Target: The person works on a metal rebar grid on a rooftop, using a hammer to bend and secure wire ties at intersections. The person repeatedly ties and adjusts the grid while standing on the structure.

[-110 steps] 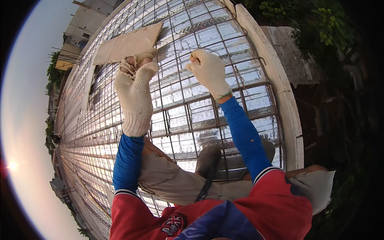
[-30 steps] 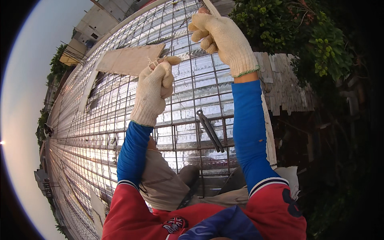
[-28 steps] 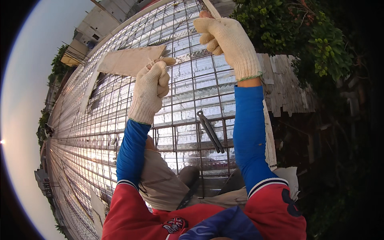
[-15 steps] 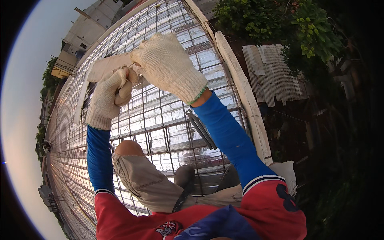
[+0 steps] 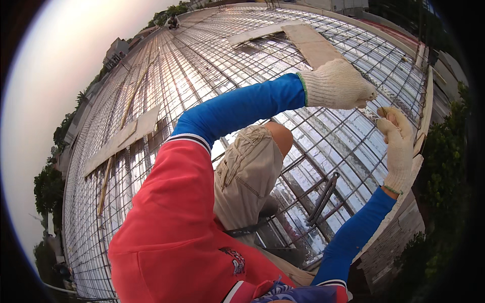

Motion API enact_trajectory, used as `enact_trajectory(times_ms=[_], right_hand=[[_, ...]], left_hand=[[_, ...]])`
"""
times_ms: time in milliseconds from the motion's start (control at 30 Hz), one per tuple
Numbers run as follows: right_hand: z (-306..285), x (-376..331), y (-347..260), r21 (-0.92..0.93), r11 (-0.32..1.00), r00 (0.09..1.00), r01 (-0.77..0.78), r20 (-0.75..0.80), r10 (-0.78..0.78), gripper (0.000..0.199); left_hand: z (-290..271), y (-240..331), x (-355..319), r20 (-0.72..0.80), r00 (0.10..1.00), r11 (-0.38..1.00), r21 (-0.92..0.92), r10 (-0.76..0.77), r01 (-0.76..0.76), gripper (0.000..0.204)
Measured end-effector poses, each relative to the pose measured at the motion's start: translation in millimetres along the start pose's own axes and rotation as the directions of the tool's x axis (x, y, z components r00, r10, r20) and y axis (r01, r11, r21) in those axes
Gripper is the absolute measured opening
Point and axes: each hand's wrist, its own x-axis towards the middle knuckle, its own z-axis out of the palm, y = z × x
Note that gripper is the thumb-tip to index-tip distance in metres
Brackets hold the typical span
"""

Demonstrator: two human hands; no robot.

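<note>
Cream-gloved L hand [image 5: 344, 85] & R hand [image 5: 398, 139], grips unclr.

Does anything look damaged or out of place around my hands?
Yes, wear: the left glove looks frayed, with ragged pale threads at its finger end, and a bare fingertip shows at the right glove, though knitted material covers the rest of that hand. Nothing else clearly stands out.

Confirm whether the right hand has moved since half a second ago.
Yes. The right hand, overlapping the wide pale board in view then, now shows clear of it, nearer the timber edge.
</note>
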Motion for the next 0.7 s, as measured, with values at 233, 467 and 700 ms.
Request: enact_trajectory(times_ms=[233, 467, 700], right_hand=[[-4, 8, 48, -0.054, 0.998, 0.999, 0.010, 0.049, -0.007, 0.025], [18, -1, 24, -0.283, 0.958, 0.966, 0.049, 0.257, 0.027, 0.023], [11, 2, 7, -0.390, 0.921, 0.999, -0.003, -0.034, -0.011, 0.024]], left_hand=[[9, 23, -21, 0.214, 0.972, 0.968, -0.208, -0.097, 0.142, 0.032], [30, 7, -32, 0.217, 0.902, 0.271, -0.904, -0.374, 0.330, 0.046], [38, 8, -27, -0.216, 0.950, 0.936, -0.318, -0.227, 0.152, 0.045]])
